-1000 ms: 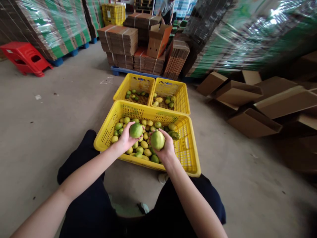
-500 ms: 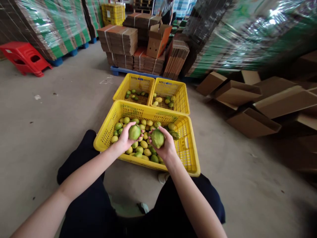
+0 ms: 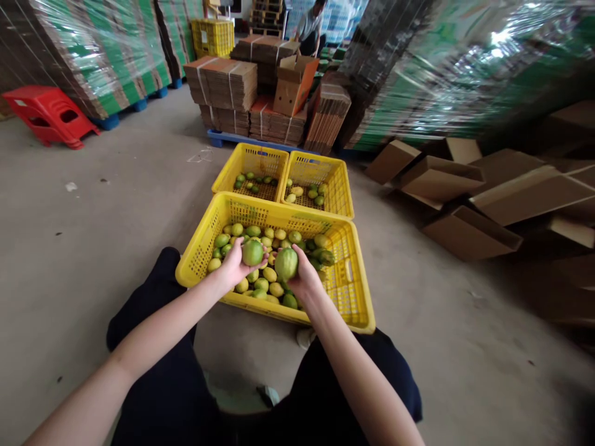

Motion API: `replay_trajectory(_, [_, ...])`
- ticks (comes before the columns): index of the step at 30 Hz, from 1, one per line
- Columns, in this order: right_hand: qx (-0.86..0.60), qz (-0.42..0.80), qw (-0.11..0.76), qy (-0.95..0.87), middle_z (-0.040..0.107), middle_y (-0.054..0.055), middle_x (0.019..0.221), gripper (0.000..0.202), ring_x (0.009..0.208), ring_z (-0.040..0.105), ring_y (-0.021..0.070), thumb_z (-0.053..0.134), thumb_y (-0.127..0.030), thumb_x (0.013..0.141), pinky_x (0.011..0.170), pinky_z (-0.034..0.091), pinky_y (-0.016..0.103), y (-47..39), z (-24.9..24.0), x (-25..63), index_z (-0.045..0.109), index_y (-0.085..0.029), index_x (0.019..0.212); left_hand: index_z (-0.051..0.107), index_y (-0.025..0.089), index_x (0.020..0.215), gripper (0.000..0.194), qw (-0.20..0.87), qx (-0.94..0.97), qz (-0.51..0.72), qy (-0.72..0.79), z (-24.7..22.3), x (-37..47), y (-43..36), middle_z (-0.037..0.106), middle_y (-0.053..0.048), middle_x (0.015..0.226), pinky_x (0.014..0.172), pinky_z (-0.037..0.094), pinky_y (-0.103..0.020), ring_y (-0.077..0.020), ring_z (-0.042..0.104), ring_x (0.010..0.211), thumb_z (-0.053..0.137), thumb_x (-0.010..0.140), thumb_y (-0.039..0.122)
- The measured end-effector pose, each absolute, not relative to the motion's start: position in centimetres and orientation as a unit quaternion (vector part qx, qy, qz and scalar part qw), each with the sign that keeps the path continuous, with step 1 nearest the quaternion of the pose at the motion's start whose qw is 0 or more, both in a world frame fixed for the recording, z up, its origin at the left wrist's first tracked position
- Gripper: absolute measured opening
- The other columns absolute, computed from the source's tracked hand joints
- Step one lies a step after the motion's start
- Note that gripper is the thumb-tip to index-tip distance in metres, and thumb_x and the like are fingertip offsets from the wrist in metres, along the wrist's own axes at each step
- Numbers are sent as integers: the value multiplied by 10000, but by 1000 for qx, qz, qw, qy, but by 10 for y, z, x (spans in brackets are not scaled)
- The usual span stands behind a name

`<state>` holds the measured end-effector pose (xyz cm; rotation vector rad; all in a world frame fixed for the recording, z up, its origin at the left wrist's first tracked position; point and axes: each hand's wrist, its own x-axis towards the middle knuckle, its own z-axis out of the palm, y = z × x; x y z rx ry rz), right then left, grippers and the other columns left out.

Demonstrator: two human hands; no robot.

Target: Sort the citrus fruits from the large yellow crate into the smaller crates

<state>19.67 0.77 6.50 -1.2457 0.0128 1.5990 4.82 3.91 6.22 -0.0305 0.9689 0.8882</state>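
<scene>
My left hand (image 3: 235, 267) holds a green lemon (image 3: 252, 253) over the large yellow crate (image 3: 360, 279). Close beside it, my right hand (image 3: 305, 277) grips a second, ridged green lemon (image 3: 286, 264). The two fruits are a small gap apart. Under both hands, several yellow and green lemons (image 3: 269, 274) cover much of the crate's floor; some are hidden by my hands. Behind stand two smaller-looking yellow crates, the left one (image 3: 223, 173) with several small green fruits and the right one (image 3: 344, 186) with several yellow and green ones.
Stacked flat cardboard (image 3: 223, 80) sits on a blue pallet behind the crates. Open cardboard boxes (image 3: 441, 179) lie at the right. A red stool (image 3: 49, 114) is at the left. In the back a person (image 3: 309, 31) is by the stacks.
The lemon in my right hand has shifted slightly left and turned, showing another side. The left lemon has also turned a little. The view has tilted up slightly, showing more of the person behind.
</scene>
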Motion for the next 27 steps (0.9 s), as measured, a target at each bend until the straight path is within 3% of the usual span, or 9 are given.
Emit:
replay_trajectory(3, [-502,694,516,25,724,52,615,325,524,675,170,441,-272,995,496,548,257,7,69,196,679,-165,801,620,144,964,276,801,11,399,446,68,47,41,670,-71,698,550,611,-265,-180,681,590,435,1000,345])
replay_trajectory(7, [-483,698,528,23,699,25,601,214,511,658,167,569,-289,928,490,557,269,4,76,194,642,-179,760,600,152,890,219,798,60,397,449,71,46,42,663,-53,664,504,591,-220,-149,663,546,501,986,322])
replay_trajectory(12, [-466,659,590,8,665,-41,597,102,473,601,110,677,-108,798,462,543,221,4,80,193,623,-184,756,616,135,864,154,806,75,401,430,68,45,40,674,-56,658,498,579,-198,-128,647,509,566,942,258])
replay_trajectory(16, [-481,660,577,23,643,-27,549,142,451,602,123,659,-187,852,437,536,225,4,78,195,601,-190,723,643,100,884,284,813,69,388,429,69,45,39,695,-109,670,439,548,-225,-164,651,507,470,959,311])
replay_trajectory(20, [-479,680,555,10,662,-4,540,158,432,613,133,698,-243,848,405,508,207,4,70,194,605,-191,732,647,103,915,312,818,67,383,424,73,45,40,676,-85,633,378,491,-209,-153,612,455,417,976,306])
replay_trajectory(27, [-467,679,566,4,712,15,614,66,473,653,143,701,-203,863,469,564,229,9,57,191,664,-158,831,605,149,1098,196,783,33,430,447,74,46,46,707,-52,757,537,619,-268,-177,698,580,459,1003,239])
